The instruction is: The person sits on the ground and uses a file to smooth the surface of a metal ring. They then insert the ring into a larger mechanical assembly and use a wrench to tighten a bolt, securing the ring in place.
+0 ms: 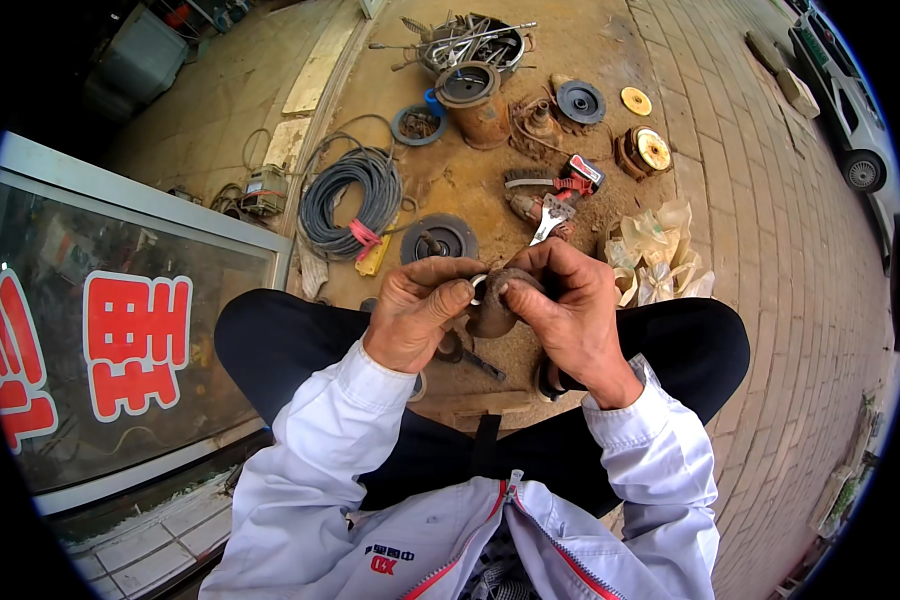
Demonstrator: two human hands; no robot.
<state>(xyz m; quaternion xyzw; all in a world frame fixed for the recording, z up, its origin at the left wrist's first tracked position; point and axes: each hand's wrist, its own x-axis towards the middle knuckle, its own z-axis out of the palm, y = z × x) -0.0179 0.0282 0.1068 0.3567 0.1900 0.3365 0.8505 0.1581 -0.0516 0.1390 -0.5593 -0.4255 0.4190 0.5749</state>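
Left hand (415, 312) tight on one pale ring (477, 291), right hand (578, 318) on one brown curved part (492, 316)

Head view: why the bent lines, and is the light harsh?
In the head view, the fisheye lens bends lines in the paving and blackens the corners; light looks soft, without hard shadows; the glass shows hazy shapes; left hand and right hand look fairly sharp.

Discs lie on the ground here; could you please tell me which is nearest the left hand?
The dark disc with a shaft at its centre, just beyond the left hand; the blue-grey disc and the yellow disc lie farther off.
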